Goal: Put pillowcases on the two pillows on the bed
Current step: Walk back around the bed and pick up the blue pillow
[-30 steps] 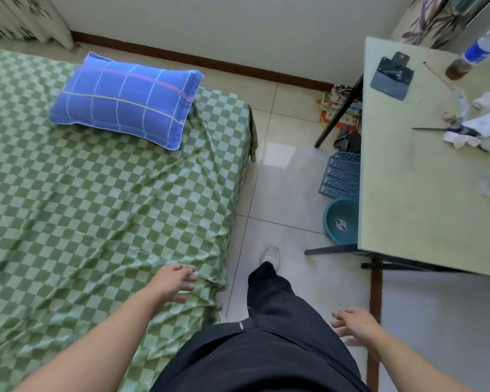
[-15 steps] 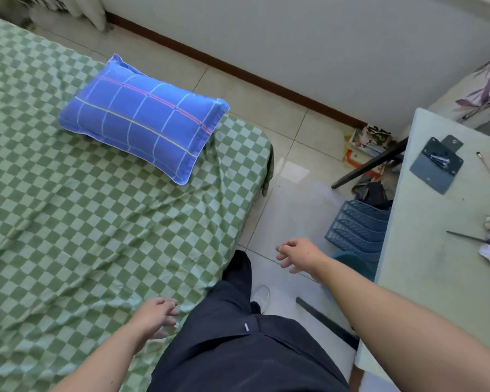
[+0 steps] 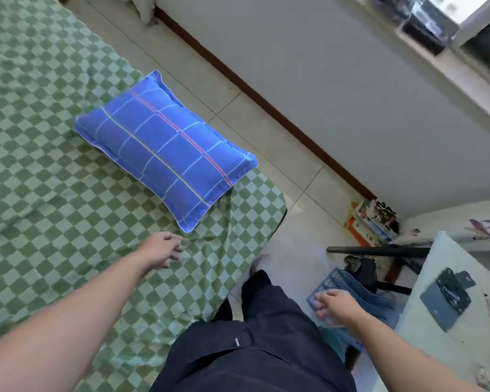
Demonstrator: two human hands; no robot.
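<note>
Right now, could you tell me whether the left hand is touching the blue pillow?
Apart: the head view shows green sheet between the left hand and the blue pillow.

My left hand (image 3: 161, 251) is now reaching out over the bed (image 3: 40, 193), close to the near corner of the blue pillow (image 3: 164, 148). My right hand (image 3: 335, 306) drops back beside my leg. Pillow sits nearer in view.

pillow (image 3: 164, 152) on bed (image 3: 40, 193) | left hand (image 3: 160, 251) near its corner, empty | right hand (image 3: 334, 305) over floor
</note>
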